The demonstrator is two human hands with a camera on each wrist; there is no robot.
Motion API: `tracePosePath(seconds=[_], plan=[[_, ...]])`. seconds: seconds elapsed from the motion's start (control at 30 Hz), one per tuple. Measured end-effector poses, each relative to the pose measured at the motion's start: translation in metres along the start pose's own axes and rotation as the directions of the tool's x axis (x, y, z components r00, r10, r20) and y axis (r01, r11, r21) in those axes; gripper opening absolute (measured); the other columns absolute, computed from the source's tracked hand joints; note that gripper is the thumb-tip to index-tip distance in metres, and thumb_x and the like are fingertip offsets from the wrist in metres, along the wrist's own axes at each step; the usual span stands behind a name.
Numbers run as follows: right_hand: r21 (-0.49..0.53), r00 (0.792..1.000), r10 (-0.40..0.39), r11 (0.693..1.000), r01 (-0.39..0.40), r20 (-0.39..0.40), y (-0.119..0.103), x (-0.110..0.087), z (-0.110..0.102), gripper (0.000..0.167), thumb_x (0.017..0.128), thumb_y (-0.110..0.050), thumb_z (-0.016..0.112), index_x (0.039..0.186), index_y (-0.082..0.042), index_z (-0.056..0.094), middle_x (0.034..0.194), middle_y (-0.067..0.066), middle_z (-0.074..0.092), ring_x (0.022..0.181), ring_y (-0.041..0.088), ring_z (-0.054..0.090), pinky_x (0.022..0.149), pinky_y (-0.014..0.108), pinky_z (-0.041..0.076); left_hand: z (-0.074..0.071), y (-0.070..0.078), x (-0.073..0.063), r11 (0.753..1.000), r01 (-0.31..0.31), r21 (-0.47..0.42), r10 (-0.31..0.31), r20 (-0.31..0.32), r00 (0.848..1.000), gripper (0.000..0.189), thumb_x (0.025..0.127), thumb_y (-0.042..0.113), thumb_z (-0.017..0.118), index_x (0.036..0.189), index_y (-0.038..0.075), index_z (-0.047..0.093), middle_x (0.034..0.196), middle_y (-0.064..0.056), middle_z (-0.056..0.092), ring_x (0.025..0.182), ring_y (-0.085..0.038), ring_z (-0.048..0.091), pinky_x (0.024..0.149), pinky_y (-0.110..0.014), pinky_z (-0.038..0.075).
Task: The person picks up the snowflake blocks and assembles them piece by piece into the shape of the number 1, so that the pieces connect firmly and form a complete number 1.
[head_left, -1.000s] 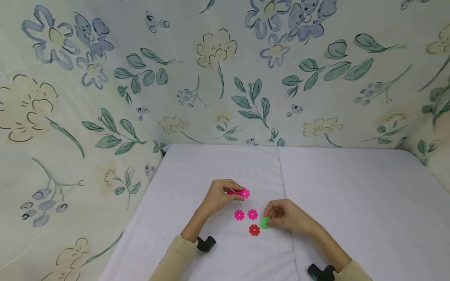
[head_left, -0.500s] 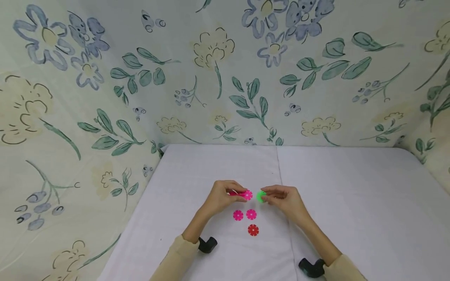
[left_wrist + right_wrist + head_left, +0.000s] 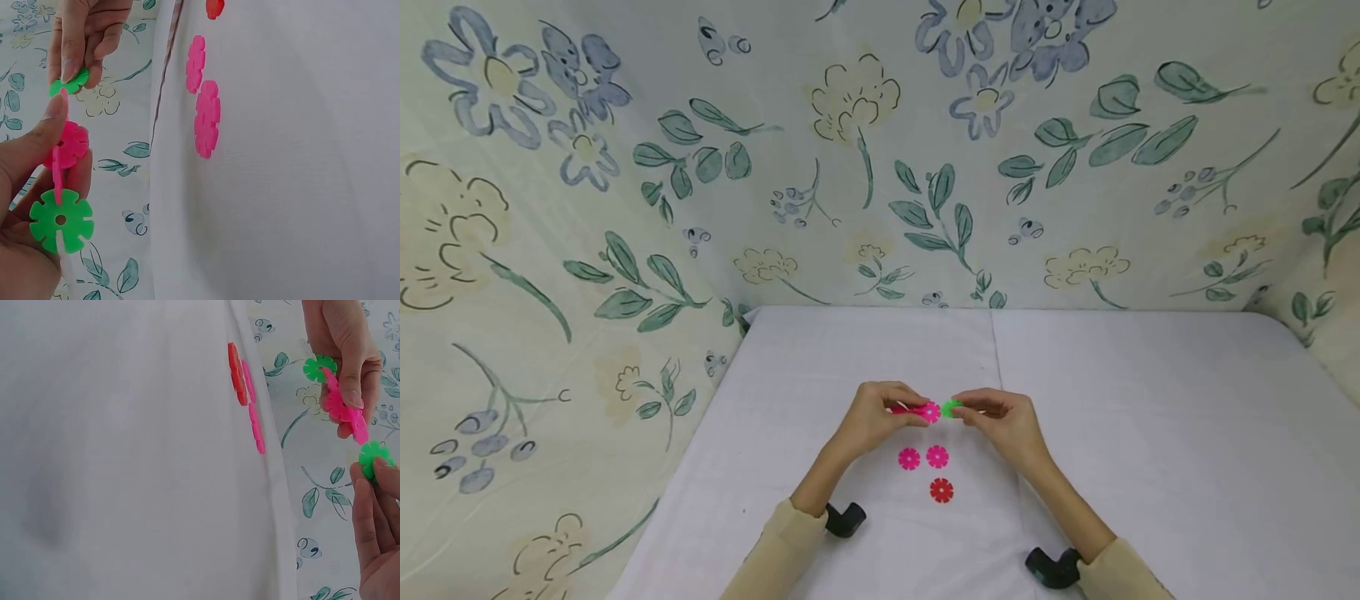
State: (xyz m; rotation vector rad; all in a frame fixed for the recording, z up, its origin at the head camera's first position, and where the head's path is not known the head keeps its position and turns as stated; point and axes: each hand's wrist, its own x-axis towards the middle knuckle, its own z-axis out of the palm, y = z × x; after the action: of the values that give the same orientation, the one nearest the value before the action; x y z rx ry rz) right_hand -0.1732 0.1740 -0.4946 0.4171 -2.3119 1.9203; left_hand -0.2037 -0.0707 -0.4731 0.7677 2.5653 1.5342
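My left hand (image 3: 874, 417) holds a short chain of slotted, flower-shaped plastic discs between thumb and fingers. In the left wrist view the chain shows pink discs (image 3: 75, 140), a green disc (image 3: 44, 220) and a white piece (image 3: 61, 242) slotted into the green one. My right hand (image 3: 1006, 423) pinches a separate green disc (image 3: 370, 457) by its edge. That green disc is at the chain's pink end disc (image 3: 360, 430), edge to edge; whether they touch or interlock I cannot tell. Both hands are raised above the table.
Two loose pink discs (image 3: 909, 459) and a red disc (image 3: 936, 487) lie on the white-covered table (image 3: 1150, 433), just in front of the hands. A floral cloth (image 3: 880, 233) hangs behind and to the left. Black wrist devices (image 3: 847, 520) sit at both sleeves.
My right hand has lifted the green disc up from beside the red disc and brought it left to the chain's end. The left hand has stayed nearly still.
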Motion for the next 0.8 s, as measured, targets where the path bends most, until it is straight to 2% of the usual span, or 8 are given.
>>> tracePosePath(seconds=[0.17, 0.3, 0.47, 0.67, 0.8], plan=[[0.041, 1.000, -0.005, 0.999, 0.006, -0.013, -0.0001, 0.0000, 0.0016, 0.019, 0.093, -0.002, 0.075, 0.111, 0.003, 0.076, 0.106, 0.025, 0.077, 0.088, 0.023, 0.079, 0.077, 0.025, 0.063, -0.0015, 0.0018, 0.0004, 1.000, 0.014, -0.021, -0.014, 0.007, 1.000, 0.027, 0.082, 0.014, 0.088, 0.108, 0.012, 0.083, 0.100, 0.003, 0.080, 0.091, -0.010, 0.068, 0.079, -0.032, 0.061], [0.056, 1.000, 0.012, 0.998, -0.012, -0.011, 0.0003, 0.0000, 0.0041, 0.019, 0.092, -0.004, 0.076, 0.110, 0.002, 0.077, 0.104, 0.023, 0.078, 0.089, 0.033, 0.078, 0.076, 0.028, 0.064, -0.0021, 0.0028, 0.0005, 0.999, 0.011, -0.033, -0.010, 0.015, 1.000, 0.027, 0.082, 0.013, 0.088, 0.108, 0.011, 0.083, 0.099, 0.003, 0.080, 0.090, -0.009, 0.068, 0.078, -0.033, 0.060], [0.067, 1.000, 0.017, 0.998, -0.016, -0.022, 0.0001, -0.0002, 0.0056, 0.018, 0.091, -0.003, 0.077, 0.108, 0.002, 0.078, 0.103, 0.022, 0.079, 0.088, 0.026, 0.080, 0.074, 0.030, 0.064, -0.0015, 0.0028, 0.0004, 0.999, 0.013, -0.041, -0.013, 0.011, 1.000, 0.026, 0.082, 0.012, 0.088, 0.107, 0.011, 0.083, 0.098, 0.002, 0.079, 0.091, -0.010, 0.067, 0.078, -0.035, 0.060], [0.077, 0.998, -0.045, 0.996, 0.049, -0.045, -0.0021, 0.0020, 0.0067, 0.016, 0.089, 0.000, 0.077, 0.105, 0.005, 0.079, 0.100, 0.023, 0.079, 0.084, 0.020, 0.080, 0.068, 0.033, 0.064, -0.0005, 0.0038, 0.0028, 0.998, 0.000, -0.069, -0.001, -0.015, 1.000, 0.024, 0.082, 0.010, 0.088, 0.106, 0.009, 0.083, 0.096, 0.001, 0.079, 0.088, -0.010, 0.068, 0.073, -0.027, 0.061], [0.079, 0.997, -0.069, 0.994, 0.072, -0.036, -0.0045, 0.0036, 0.0056, 0.015, 0.090, 0.004, 0.075, 0.104, 0.008, 0.077, 0.099, 0.026, 0.078, 0.083, 0.011, 0.079, 0.068, 0.031, 0.064, -0.0011, 0.0066, 0.0048, 0.996, -0.021, -0.083, 0.020, -0.016, 1.000, 0.023, 0.081, 0.007, 0.088, 0.103, 0.006, 0.083, 0.094, -0.001, 0.078, 0.085, -0.010, 0.069, 0.070, -0.028, 0.061]])
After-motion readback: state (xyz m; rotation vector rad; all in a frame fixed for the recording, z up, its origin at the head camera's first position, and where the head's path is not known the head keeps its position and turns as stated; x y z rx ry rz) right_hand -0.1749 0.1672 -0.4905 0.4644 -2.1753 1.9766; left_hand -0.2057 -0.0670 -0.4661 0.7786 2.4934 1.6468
